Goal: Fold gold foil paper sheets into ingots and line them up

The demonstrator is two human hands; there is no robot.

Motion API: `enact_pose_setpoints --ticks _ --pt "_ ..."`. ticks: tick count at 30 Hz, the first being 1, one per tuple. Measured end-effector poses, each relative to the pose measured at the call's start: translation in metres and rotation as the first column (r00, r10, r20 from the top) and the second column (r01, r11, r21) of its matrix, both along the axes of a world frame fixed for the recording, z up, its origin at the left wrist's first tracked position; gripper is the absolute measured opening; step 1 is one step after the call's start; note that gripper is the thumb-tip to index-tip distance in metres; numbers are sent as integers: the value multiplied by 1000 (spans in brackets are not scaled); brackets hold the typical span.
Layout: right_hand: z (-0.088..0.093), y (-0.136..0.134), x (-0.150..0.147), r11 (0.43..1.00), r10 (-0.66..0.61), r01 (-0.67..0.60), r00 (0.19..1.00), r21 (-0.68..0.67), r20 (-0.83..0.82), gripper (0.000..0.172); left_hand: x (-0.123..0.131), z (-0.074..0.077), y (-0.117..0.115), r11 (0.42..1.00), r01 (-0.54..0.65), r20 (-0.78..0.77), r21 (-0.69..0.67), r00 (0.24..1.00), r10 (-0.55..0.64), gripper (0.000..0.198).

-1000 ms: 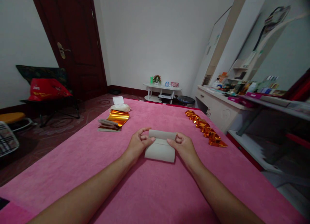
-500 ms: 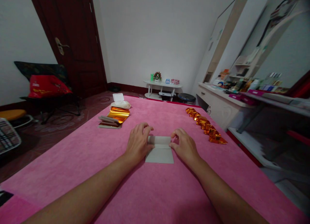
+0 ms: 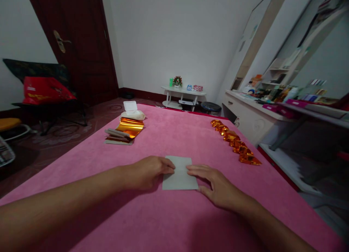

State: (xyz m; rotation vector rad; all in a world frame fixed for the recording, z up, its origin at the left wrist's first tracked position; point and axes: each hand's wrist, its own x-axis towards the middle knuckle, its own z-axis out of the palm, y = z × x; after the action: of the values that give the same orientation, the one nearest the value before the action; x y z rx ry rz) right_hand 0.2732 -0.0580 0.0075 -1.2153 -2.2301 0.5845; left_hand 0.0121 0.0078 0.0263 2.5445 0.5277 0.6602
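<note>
A pale grey sheet of paper (image 3: 180,179) lies flat on the pink cloth (image 3: 152,219) in front of me. My left hand (image 3: 152,171) is on the sheet's left side; its fingers are held together, with the tips pressing the paper down, and the thumb is hidden. From the right, my right hand (image 3: 211,181) reaches in with fingers stretched over the paper's right edge. Its thumb is apart from the fingers, near the lower right corner.
Gold foil sheets with grey backs (image 3: 130,126) are stacked at the left, beside a white open-lidded packet (image 3: 132,115). Several folded gold foil pieces (image 3: 231,137) form a row at the right. Beyond stands a dressing table (image 3: 245,108); a red bag (image 3: 46,90) rests on a chair.
The raised upper part of the paper now lies flat. My left hand has turned inward and pressed onto the sheet; my right hand has come lower, its fingers straightened. The view has shifted slightly.
</note>
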Motion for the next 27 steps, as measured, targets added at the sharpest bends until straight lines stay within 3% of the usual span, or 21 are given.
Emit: enact_pose_setpoints --ticks 1,3,8,10,14,18,23,27 --pt "-3 0 0 1000 -4 5 1000 12 -12 50 -4 4 0 996 87 -72 -10 994 -87 31" --pt "-11 1 0 999 -24 26 999 35 -44 41 -10 9 0 990 140 -177 -14 974 -140 43" --pt "-20 5 -3 994 -99 104 986 30 -137 24 -11 4 -1 999 45 -184 -7 982 -45 61" --pt "-17 6 -5 991 -131 130 975 -18 -177 21 -7 -1 0 999 24 -137 -42 990 -30 55" --pt "-7 12 -14 977 -211 193 947 -96 -244 20 4 -13 4 978 -85 -31 -191 996 81 24" --pt "-3 19 -24 958 -285 265 928 -111 -239 22 11 -23 9 923 -240 -14 -302 969 247 29" --pt "-8 23 -26 934 -358 349 914 -77 -189 17 12 -30 12 899 -338 -26 -279 938 344 16" --pt "-11 23 -25 921 -389 379 908 -92 -153 15 11 -32 13 881 -401 -64 -251 915 398 18"
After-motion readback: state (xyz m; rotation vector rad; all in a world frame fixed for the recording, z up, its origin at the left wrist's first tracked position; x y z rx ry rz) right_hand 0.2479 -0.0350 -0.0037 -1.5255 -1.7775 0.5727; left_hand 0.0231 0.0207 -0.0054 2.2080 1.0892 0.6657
